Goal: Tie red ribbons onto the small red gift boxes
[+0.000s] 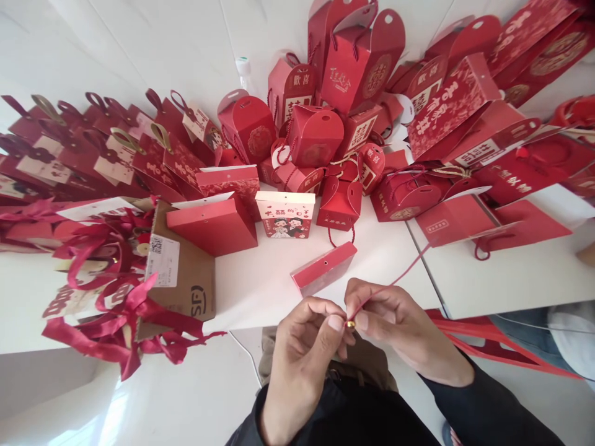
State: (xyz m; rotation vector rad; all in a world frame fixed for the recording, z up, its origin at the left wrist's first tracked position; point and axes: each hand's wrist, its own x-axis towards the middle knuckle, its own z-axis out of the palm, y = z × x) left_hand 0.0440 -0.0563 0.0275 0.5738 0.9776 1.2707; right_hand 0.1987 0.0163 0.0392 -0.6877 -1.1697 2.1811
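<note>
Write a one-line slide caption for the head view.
Left hand and right hand hold a red cord, a gold bead between them, near red boxes.

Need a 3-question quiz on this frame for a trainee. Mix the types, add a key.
1. Multiple choice: what colour is the bead at the fingertips?
a) silver
b) gold
c) blue

2. True or false: the carton stands to the left of the cream box.

3. Short answer: past which hand does the cord rise from the fingertips?

Key
1. b
2. True
3. The right hand
</note>
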